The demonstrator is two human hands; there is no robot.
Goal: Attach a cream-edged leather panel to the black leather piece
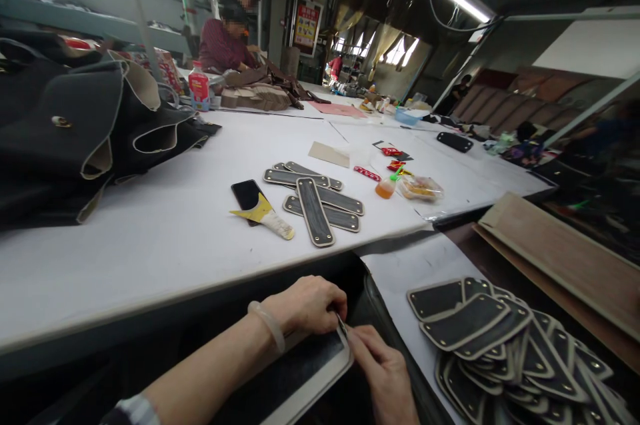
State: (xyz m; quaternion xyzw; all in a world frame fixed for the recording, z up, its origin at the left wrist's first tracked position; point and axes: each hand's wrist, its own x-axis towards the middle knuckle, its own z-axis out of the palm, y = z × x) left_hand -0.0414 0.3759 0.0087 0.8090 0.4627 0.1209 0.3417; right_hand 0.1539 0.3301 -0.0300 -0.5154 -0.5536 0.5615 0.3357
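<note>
My left hand (307, 305) and my right hand (383, 372) meet at the corner of a black leather panel (295, 375) with a pale cream edge, held low in front of me below the table edge. Both pinch that corner, and a thin dark tool or strip shows between the fingers. A pale bangle sits on my left wrist. To the right lies a fanned pile of similar black panels (505, 345). On the white table (150, 245) lie several long black straps (315, 202) with cream edges.
A phone (247, 195) and a yellow-bladed scraper (267, 217) lie beside the straps. Black leather pieces (75, 125) are heaped at left. Snacks and a small bottle (386, 186) sit further right. Wooden boards (565, 258) lean at right. Two people work at the far end.
</note>
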